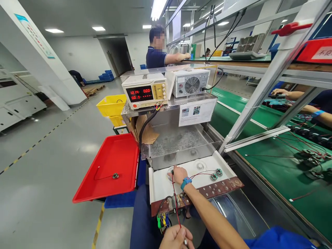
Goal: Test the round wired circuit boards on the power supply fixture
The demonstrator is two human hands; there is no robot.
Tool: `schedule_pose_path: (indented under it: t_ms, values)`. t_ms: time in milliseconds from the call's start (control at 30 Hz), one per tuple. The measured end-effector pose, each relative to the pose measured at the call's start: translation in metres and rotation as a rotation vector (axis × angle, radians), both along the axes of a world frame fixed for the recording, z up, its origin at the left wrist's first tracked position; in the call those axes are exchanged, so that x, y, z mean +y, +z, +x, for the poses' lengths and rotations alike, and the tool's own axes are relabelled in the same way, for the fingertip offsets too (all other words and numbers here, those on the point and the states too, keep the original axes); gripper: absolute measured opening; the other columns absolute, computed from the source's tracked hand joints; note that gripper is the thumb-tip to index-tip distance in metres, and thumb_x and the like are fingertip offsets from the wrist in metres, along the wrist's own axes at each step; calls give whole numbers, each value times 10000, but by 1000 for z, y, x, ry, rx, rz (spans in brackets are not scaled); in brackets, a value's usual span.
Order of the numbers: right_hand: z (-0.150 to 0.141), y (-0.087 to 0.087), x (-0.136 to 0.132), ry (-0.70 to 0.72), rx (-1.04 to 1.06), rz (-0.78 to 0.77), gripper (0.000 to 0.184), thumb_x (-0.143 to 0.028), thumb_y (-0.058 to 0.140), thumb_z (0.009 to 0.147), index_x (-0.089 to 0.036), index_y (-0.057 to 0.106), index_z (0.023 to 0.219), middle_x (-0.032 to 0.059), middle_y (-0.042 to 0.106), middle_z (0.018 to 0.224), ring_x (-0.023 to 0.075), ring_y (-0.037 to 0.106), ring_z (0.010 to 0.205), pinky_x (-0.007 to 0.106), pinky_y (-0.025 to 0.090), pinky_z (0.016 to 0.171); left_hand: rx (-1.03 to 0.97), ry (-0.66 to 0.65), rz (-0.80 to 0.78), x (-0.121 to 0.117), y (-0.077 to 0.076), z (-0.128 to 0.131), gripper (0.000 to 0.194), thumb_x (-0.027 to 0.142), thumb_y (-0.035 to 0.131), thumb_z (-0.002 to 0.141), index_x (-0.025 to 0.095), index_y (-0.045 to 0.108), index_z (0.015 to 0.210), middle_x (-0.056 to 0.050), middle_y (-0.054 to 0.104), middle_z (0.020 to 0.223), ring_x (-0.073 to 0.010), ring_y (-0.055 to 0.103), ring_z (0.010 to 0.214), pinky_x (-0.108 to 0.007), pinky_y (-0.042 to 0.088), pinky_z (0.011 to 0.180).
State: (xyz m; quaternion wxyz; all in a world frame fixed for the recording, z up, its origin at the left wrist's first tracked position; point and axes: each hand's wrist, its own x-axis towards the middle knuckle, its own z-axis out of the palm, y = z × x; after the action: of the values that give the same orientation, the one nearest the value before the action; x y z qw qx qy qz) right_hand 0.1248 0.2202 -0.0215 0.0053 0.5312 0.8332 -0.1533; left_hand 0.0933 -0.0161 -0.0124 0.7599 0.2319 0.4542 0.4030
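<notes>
My right hand [178,174], with a blue band at the wrist, is closed on a small round green circuit-board part [172,171] at the left of the white tray [158,188]; the fingers hide most of it. From that part a red and black wire lead [174,193] runs down over the brown terminal strip [219,188] to my left hand [176,238]. The left fingers pinch the lead near its white plug [185,241]. Two similar round parts, one nearer [213,176] and one farther [219,172], lie at the tray's right with leads attached.
A red tray [103,186] with one round wired part [115,176] stands left. Above the workplace is a power supply [145,91] reading 12.14. Clip leads [163,220] hang below the strip. At right are a metal frame post [249,107] and green conveyor [272,173]; a co-worker's hands [282,93] are there.
</notes>
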Motion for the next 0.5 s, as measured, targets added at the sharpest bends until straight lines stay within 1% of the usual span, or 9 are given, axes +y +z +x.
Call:
schedule_pose_path:
  t_ms: [67,167,233,267,300,367,433,500]
  values:
    - [0,-4,2,-4,-10,-8,547,-601,505,875,-105,614,1079,198,706,975,307,667,942,337,464,754,19,27,4,13,14,-2,614,730,633,679,145,603,861,-52,678,654,-107,562,447,-203,306,435]
    - [7,-9,4,47,-11,-42,614,-640,539,831,-100,585,1122,195,702,981,316,661,950,343,452,758,77,168,74,35,36,-8,558,666,657,713,132,615,868,-36,661,677,-95,558,459,-203,346,431]
    - [14,-11,5,98,19,-41,595,-601,558,830,-122,537,1183,168,697,1010,296,657,945,329,437,756,109,264,130,51,48,-14,539,624,697,703,119,641,882,-36,655,731,-91,567,513,-209,398,470]
    - [18,-12,6,131,45,-35,552,-557,557,844,-144,513,1207,147,691,1036,278,654,945,317,428,758,124,294,147,58,52,-17,539,609,715,691,116,649,899,-37,653,754,-95,576,545,-216,426,498]
    - [21,-13,7,166,73,-31,494,-505,551,859,-167,497,1216,127,682,1064,258,650,947,305,418,761,143,309,155,65,55,-20,544,600,726,682,115,654,918,-37,650,759,-101,582,568,-226,450,529]
    - [25,-15,8,220,116,-37,389,-421,537,877,-197,495,1193,99,665,1101,227,639,953,288,400,768,203,308,152,78,56,-26,563,605,726,671,115,653,939,-28,644,707,-114,587,572,-248,471,571]
    - [25,-18,10,224,125,-52,337,-392,537,875,-198,509,1150,94,661,1096,218,634,946,282,391,764,300,301,154,91,51,-30,577,627,696,676,119,650,944,-18,633,626,-130,589,547,-265,473,583]
    - [22,-19,12,194,111,-61,329,-385,545,863,-186,517,1123,103,668,1071,221,637,928,282,389,743,451,309,205,103,43,-32,542,613,664,693,124,663,927,-30,649,625,-157,606,573,-276,474,592]
